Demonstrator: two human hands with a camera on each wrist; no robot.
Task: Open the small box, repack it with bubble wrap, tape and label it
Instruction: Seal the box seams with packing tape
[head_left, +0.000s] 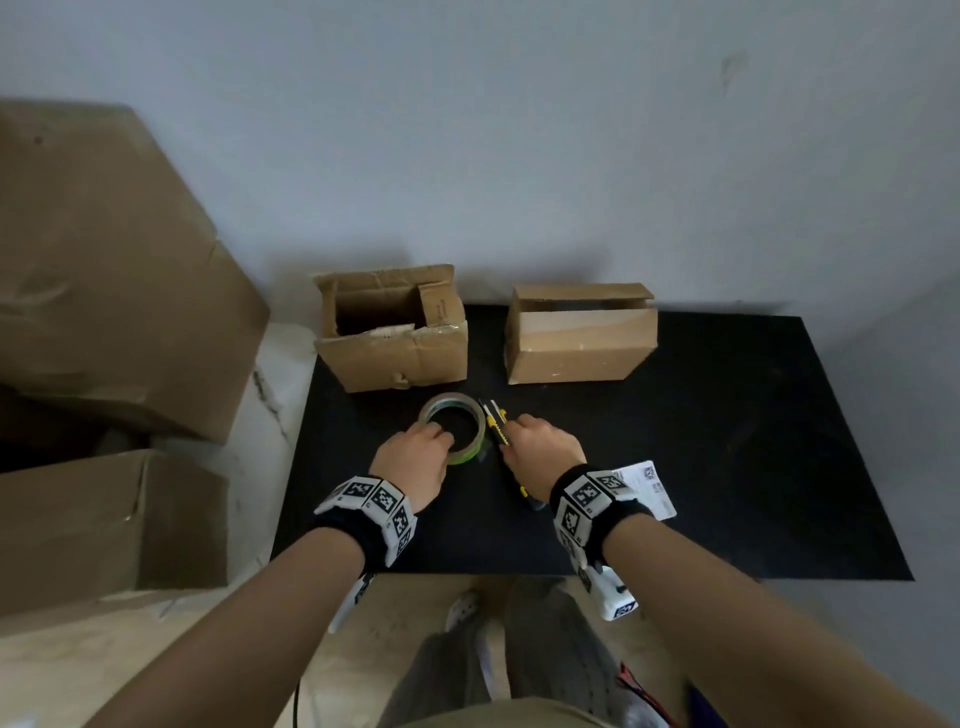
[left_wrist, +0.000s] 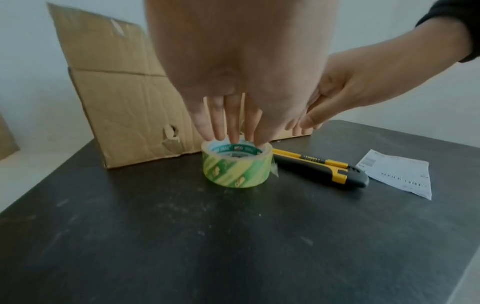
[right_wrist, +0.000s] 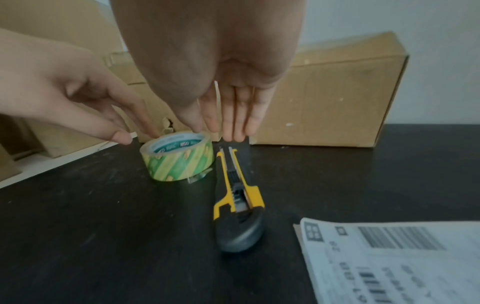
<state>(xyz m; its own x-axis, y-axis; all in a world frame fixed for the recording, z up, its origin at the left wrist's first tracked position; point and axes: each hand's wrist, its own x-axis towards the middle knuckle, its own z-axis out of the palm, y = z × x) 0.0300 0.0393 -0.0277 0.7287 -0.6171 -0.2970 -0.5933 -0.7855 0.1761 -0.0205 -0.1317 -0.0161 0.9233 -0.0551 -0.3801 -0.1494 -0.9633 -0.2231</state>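
Observation:
A green-and-yellow tape roll (head_left: 451, 401) (left_wrist: 237, 170) (right_wrist: 179, 162) lies flat on the black mat (head_left: 727, 441). My left hand (head_left: 436, 434) (left_wrist: 233, 135) reaches down with straight fingers, their tips at the roll's top rim and core, thumb apart outside it. A yellow-and-black utility knife (head_left: 493, 421) (left_wrist: 319, 168) (right_wrist: 237, 197) lies right of the roll. My right hand (head_left: 511, 428) (right_wrist: 228, 133) hovers with straight fingers over its front end. The small brown box (head_left: 582, 348) (right_wrist: 324, 98) stands at the back right, top flap slightly ajar. A white shipping label (head_left: 652, 488) (right_wrist: 389, 261) lies by my right wrist.
An open cardboard box (head_left: 395, 358) (left_wrist: 124, 107), flaps up and something pale inside, stands at the mat's back left, just behind the tape. Large cardboard boxes (head_left: 104, 260) are stacked off the mat to the left. A grey wall runs close behind both boxes.

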